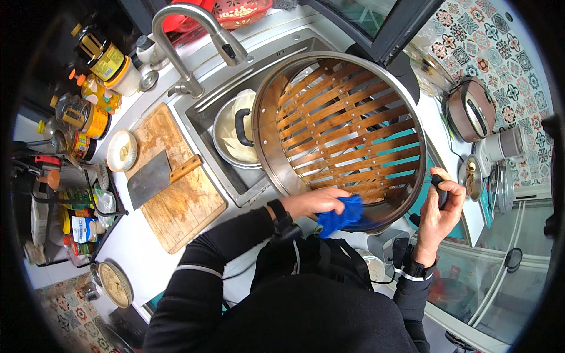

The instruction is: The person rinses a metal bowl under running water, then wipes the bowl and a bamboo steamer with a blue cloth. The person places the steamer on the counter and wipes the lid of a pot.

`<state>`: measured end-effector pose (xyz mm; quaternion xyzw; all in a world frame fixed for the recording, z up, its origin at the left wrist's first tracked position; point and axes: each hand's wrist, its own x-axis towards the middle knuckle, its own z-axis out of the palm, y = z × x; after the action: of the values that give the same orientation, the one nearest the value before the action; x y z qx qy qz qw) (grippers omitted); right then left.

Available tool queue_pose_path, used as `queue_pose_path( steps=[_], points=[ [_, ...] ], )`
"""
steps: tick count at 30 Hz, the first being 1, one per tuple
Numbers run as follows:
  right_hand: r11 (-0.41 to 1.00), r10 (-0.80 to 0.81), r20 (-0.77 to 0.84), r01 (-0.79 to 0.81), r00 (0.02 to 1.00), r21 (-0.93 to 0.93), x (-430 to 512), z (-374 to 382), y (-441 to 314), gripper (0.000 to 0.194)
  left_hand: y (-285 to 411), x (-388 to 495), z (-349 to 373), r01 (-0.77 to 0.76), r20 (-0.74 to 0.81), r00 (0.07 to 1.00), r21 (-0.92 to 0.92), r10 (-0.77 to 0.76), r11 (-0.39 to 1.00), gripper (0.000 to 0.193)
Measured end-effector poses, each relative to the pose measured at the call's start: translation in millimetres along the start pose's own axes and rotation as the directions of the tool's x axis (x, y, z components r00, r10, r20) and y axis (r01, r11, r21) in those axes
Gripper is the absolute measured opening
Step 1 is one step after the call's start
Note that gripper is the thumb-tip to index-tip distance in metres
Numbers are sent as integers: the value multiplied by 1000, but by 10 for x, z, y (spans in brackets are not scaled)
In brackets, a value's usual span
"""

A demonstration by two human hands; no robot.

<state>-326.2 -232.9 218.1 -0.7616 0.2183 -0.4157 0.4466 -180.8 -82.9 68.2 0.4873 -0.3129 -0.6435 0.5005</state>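
A large round metal steamer tier [277, 170] with a slatted wooden base [348, 132] is tilted over the right part of the sink. My left hand [315, 203] grips a blue cloth [342, 216] against the tier's near rim. My right hand [439, 212] is closed round a black side handle [440, 189] of the tier. The opposite black handle [242, 127] hangs above a metal pot [225, 145] in the sink, which has pale material in it.
The steel sink [196, 121] and its faucet [187, 79] lie ahead. On the left, a cleaver [152, 178] rests on a wooden cutting board [194, 203], beside a small bowl [122, 151]. Bottles stand further left. A rice cooker [471, 110] stands at right.
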Motion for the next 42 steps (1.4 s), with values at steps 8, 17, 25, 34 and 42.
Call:
queue_pose_path(
  steps=[8, 17, 25, 34, 42],
  points=[
    [994, -50, 67, 44, 997, 95, -76, -59, -261, 20, 646, -859, -569, -286, -403, 876, 9, 265, 958, 42],
    [983, -184, 163, 184, 969, 16, -188, 65, -450, 16, 529, -230, -1218, 602, -351, 744, 722, 569, -341, 23],
    [939, -263, 139, 287, 955, -192, -179, 97, -443, 16, 534, -421, -1212, 226, -158, 964, 909, -213, 351, 35],
    [984, -98, 76, 109, 992, -142, -172, 35, -319, 16, 762, -838, -1110, 619, -645, 747, 763, 159, 189, 65],
    [986, -87, 80, 97, 993, -134, -215, 22, -333, 13, 862, -569, -1460, 638, -676, 737, 691, -9, 341, 77]
  ],
)
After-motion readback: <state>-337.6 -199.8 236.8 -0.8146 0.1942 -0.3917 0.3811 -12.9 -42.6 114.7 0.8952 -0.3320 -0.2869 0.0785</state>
